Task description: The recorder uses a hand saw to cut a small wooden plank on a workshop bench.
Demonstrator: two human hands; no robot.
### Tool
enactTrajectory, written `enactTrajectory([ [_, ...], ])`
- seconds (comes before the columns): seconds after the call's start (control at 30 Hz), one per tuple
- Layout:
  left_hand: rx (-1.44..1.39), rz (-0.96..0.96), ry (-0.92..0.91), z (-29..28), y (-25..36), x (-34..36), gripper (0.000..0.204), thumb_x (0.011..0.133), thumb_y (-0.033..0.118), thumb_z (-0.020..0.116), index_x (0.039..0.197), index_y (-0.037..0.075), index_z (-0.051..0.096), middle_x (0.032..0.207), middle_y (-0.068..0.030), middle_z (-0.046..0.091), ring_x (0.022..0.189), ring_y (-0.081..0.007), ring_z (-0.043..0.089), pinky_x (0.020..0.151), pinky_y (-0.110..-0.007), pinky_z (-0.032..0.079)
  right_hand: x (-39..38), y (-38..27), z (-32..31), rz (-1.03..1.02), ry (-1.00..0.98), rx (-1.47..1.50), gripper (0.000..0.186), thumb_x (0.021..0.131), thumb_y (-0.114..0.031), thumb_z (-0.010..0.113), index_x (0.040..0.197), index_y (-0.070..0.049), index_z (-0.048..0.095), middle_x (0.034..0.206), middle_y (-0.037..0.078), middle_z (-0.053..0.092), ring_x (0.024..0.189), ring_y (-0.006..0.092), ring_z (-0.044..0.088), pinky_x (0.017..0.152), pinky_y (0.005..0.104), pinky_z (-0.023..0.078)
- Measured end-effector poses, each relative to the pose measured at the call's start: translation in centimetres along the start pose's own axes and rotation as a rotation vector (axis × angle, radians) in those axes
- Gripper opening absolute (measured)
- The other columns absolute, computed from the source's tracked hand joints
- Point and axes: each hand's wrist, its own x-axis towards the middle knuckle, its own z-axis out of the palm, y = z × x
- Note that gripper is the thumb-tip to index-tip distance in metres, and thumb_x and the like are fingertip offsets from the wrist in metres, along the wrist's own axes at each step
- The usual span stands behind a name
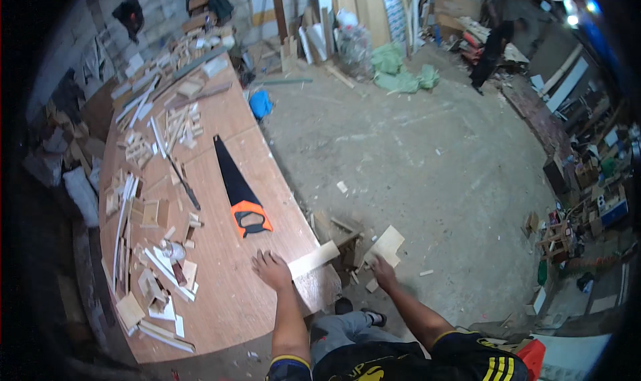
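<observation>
The tabletop (pixel 220 281) is light reddish brown; the board (pixel 314 260) and the wood piece (pixel 387 241) are pale tan. The saw has a black blade (pixel 235 181) and an orange-and-black handle (pixel 242 213). The shirt (pixel 400 364) is black with yellow sleeve stripes, the trousers (pixel 334 331) grey, the plastic bag (pixel 261 104) bright blue.

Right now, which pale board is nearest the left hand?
The narrow straight strip, its end right beside the left hand; the broader, irregular board is at the right hand instead.
</observation>
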Motion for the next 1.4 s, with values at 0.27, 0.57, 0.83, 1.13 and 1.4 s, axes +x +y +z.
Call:
enactTrajectory([
  [0.27,0.083,0.412,-0.624,-4.8,2.5,-4.2,0.082,0.079,0.055,0.063,0.143,0.009,0.039,0.153,-0.0133,0.028,0.141,-0.0436,0.019,0.110,-0.066,0.012,-25.4,39.6,-21.0,0.687,0.050,-0.441,0.027,0.081,-0.027,0.068,0.096,-0.004,0.067,0.100,0.017,0.067,0.092,0.0340,0.065,0.075,0.0403,0.054],
  [0.57,-0.104,0.284,-0.722,-6.7,2.2,-3.7,0.068,0.074,0.045,0.073,0.124,0.004,0.052,0.125,-0.0142,0.058,0.125,-0.0359,0.047,0.105,-0.054,0.030,-19.3,24.5,-18.1,0.987,0.036,0.153,0.043,0.095,-0.037,0.037,0.128,-0.012,0.049,0.101,0.014,0.065,0.078,0.0311,0.060,0.069,0.0511,0.048],
  [0.83,-0.796,0.013,-1.095,-10.0,-8.1,-5.6,0.052,0.085,0.049,0.066,0.107,0.003,0.061,0.093,-0.0136,0.067,0.080,-0.0224,0.065,0.071,-0.036,0.051,-7.6,-3.3,-2.5,0.182,-0.469,0.056,0.042,0.096,-0.040,0.051,0.129,-0.014,0.057,0.112,0.003,0.063,0.097,0.0145,0.057,0.079,0.0321,0.049],
  [1.13,-1.155,-0.325,-1.674,-18.9,-5.4,1.8,0.038,0.094,0.039,0.058,0.115,0.007,0.059,0.066,0.0038,0.044,0.053,-0.0062,0.042,0.047,-0.022,0.035,-11.4,-19.6,8.1,0.103,-0.666,0.481,0.060,0.095,-0.035,0.060,0.142,-0.008,0.035,0.121,0.008,0.059,0.110,0.0166,0.058,0.087,0.0313,0.050],
  [1.4,-0.875,0.179,-1.951,-16.8,-1.4,3.5,0.039,0.093,0.045,0.056,0.109,0.009,0.057,0.068,0.0051,0.045,0.057,-0.0054,0.043,0.051,-0.021,0.035,-13.6,-18.9,7.9,0.107,-0.318,0.638,0.045,0.093,-0.030,0.063,0.127,-0.005,0.051,0.109,0.005,0.064,0.095,0.0109,0.061,0.074,0.0245,0.051],
])
